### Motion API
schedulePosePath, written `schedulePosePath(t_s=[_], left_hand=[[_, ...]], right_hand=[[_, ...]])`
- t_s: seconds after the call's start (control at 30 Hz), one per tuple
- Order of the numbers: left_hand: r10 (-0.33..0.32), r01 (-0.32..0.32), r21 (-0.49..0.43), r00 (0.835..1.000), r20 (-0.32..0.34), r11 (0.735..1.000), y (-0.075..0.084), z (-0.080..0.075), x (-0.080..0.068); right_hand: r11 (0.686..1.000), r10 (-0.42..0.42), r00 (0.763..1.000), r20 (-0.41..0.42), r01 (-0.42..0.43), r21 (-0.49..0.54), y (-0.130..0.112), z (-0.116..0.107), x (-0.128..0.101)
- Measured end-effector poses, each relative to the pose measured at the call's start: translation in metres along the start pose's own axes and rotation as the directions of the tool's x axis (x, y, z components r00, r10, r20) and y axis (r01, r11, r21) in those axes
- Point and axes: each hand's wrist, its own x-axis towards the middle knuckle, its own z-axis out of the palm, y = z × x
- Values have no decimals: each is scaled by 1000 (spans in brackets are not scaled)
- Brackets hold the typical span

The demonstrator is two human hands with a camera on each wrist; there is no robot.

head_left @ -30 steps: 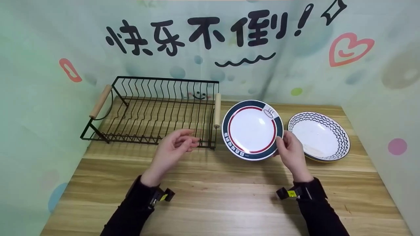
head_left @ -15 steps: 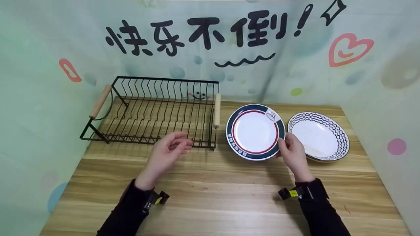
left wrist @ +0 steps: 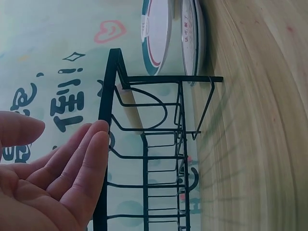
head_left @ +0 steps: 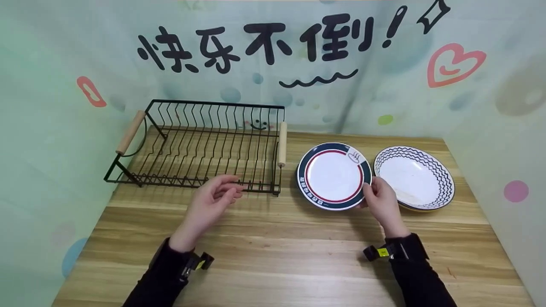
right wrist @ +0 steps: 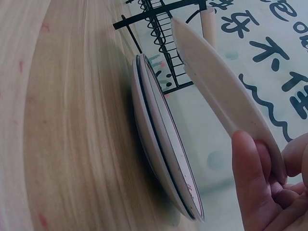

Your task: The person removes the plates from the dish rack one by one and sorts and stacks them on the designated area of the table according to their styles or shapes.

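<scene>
My right hand (head_left: 381, 202) pinches the right edge of a round white plate (head_left: 334, 175) with a dark blue rim and a red ring. In the right wrist view, that plate (right wrist: 226, 91) is tilted above a small stack of plates (right wrist: 163, 144) on the table, apart from it. From the head view the held plate hides most of the stack. My left hand (head_left: 209, 209) holds nothing, its fingers loosely bent, in front of the black wire dish rack (head_left: 222, 131). In the left wrist view its fingertips appear close to the rack's top bar (left wrist: 107, 96); I cannot tell whether they touch.
A white bowl (head_left: 413, 177) with a black wavy-line pattern stands just right of the plates. The rack has a wooden handle (head_left: 283, 143) at each end. A printed cloth backdrop (head_left: 320, 102) rises behind the wooden table (head_left: 290, 264).
My right hand has lowered the plate and shifted it slightly right, toward the stack below. My left hand has drawn back a little, down and to the left.
</scene>
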Motion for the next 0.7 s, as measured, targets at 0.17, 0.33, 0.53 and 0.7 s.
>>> schedulePosePath(t_s=[0.17,0.33,0.53,0.7], left_hand=[[0,1,39,1000,-14,999,1,-4,-3],[1,2,97,1000,-30,995,3,-8,-7],[17,-12,123,999,-42,992,2,-10,-10],[25,-17,153,998,-51,988,-1,-13,-14]], right_hand=[[1000,-9,1000,5,9,1,5,0,1],[1000,6,1000,17,-6,11,7,-1,1],[999,42,999,22,-42,7,10,-1,4],[997,74,996,44,-75,15,5,-1,3]])
